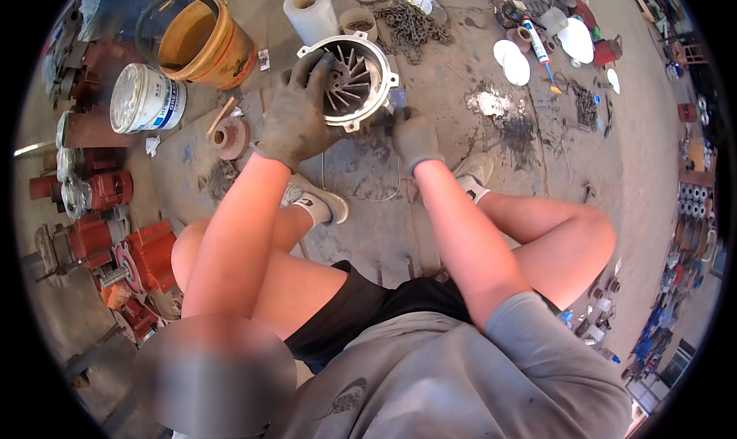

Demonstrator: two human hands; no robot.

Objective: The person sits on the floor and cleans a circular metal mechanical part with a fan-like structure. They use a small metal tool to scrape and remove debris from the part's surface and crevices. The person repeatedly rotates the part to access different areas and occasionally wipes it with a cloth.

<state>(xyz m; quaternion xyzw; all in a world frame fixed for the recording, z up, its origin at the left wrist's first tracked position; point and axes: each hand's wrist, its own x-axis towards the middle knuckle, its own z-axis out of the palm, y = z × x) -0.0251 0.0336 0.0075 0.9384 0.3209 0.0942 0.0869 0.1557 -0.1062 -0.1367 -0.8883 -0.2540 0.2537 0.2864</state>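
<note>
A round silvery metal housing with lugs on its rim stands on the floor ahead of me. Inside it is an impeller with dark radial blades. My left hand, in a dirty grey work glove, grips the housing's left side, its fingers curled over the rim toward the blades. Close to the housing's lower right edge, my gloved right hand is closed, its fingertips by a small bluish-grey block at the side. What the right fingers hold is hidden.
Left of the housing stand a yellow bucket, a white tub and a flanged metal part. Behind it are a roll of clear film and a heap of chain. A sealant tube lies right. Red motors line the left.
</note>
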